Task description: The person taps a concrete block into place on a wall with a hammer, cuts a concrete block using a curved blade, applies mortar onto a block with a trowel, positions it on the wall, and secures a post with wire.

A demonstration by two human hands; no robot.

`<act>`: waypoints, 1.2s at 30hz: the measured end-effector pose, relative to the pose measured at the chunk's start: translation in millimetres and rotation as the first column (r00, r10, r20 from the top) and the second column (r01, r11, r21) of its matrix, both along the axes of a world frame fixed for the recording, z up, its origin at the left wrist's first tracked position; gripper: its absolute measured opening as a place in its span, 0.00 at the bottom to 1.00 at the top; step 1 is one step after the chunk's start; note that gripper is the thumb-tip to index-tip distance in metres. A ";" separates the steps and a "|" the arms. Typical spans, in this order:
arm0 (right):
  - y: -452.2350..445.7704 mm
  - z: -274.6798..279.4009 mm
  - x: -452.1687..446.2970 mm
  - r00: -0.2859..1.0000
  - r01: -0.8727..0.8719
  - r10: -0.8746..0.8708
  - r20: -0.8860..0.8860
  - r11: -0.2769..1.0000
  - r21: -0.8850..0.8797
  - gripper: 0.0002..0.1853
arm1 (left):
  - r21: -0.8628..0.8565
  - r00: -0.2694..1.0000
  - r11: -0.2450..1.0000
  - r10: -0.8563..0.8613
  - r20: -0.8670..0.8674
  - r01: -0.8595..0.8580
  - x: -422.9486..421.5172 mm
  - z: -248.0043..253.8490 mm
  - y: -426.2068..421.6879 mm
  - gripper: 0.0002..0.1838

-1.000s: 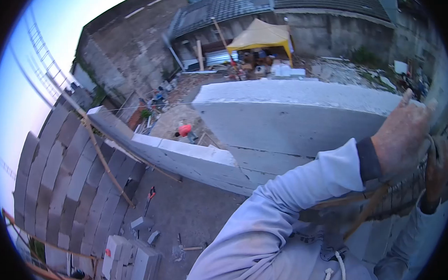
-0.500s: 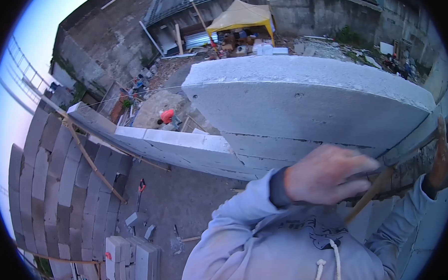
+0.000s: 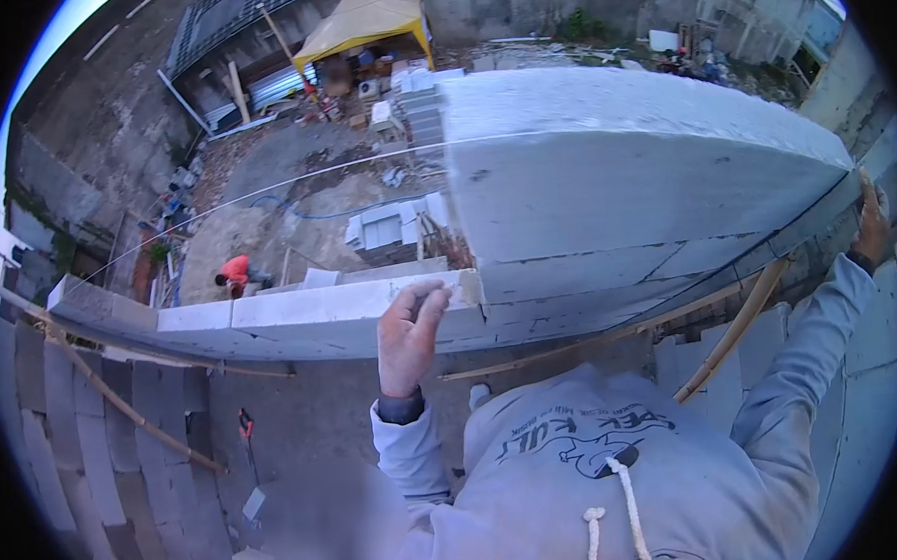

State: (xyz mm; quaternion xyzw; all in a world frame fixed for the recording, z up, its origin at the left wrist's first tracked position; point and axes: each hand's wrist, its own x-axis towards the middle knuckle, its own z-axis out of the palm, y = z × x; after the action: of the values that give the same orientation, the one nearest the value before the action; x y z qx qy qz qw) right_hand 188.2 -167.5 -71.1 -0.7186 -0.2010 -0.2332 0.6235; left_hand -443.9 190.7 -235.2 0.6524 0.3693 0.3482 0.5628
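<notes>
My left hand is raised in front of the lower course of the pale block wall, near its step. Its fingers are bent and drawn together; whether anything small sits between them I cannot make out. Right of it stands a large pale block on the higher part of the wall, with a taut white string running left from it. At far right my right hand is up by the block's end, fingers stretched out, seemingly resting against the wall edge.
Bamboo poles cross below the wall at right. Left stands another grey block wall. A red-handled saw is below me. Beyond the wall, a person in red bends near stacked blocks; a yellow canopy stands behind.
My left hand has swung left from in front of my chest to the wall's step. My right hand stays at the far-right end. The view has shifted, showing more ground beyond the wall.
</notes>
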 end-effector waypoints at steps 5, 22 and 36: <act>-15.2 13.3 22.4 0.994 0.107 -0.103 0.036 0.989 -0.100 0.40 | -0.095 0.973 0.988 -0.096 0.212 0.118 -1.2 -10.4 38.9 0.23; 16.4 10.0 -47.5 0.970 0.237 -0.234 0.071 0.971 -0.038 0.30 | -0.066 0.937 0.957 -0.262 0.232 0.284 22.2 -30.4 79.9 0.26; -63.0 -257.6 -333.6 0.811 0.451 -0.584 -0.009 0.636 -0.627 0.31 | -0.109 0.847 0.849 -0.526 -0.084 0.517 18.6 -32.8 102.4 0.15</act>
State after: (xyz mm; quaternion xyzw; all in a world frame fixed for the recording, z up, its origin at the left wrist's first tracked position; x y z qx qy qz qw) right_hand -145.5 -230.6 -328.7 -0.9244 0.0193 -0.2498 0.2878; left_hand -425.3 293.1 -268.0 0.7227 0.2227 0.1304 0.6412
